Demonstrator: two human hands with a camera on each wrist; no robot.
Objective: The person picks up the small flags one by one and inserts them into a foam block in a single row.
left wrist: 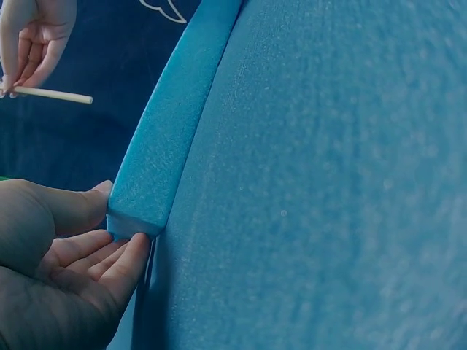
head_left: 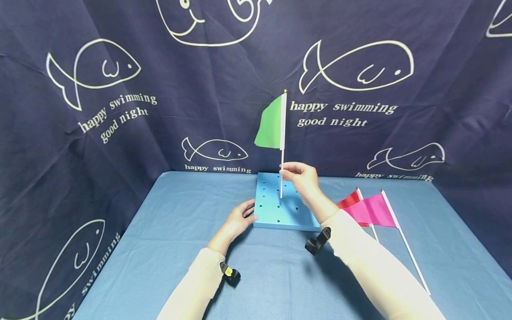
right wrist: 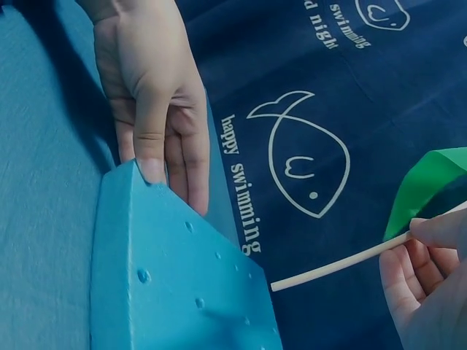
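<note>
A light blue board [head_left: 288, 215] dotted with small holes lies flat on the cloth. At its near left corner, my left hand [head_left: 239, 218] holds the edge, thumb [right wrist: 151, 169] at the top corner and fingers [left wrist: 131, 259] against the side. My right hand [head_left: 302, 178] pinches the thin pole of a green flag [head_left: 272, 124] between thumb and fingers. The flag stands upright above the board, its cloth toward the left. The pole's bare lower end [left wrist: 69, 95] hangs free of the holes.
Right of the board lie a pink flag [head_left: 374, 210] and a red flag [head_left: 352, 200], overlapping, partly behind my right sleeve [head_left: 360, 258]. A blue cloth [head_left: 180, 213] covers the table. Behind it hangs a dark blue curtain [head_left: 224, 98] with white fish drawings.
</note>
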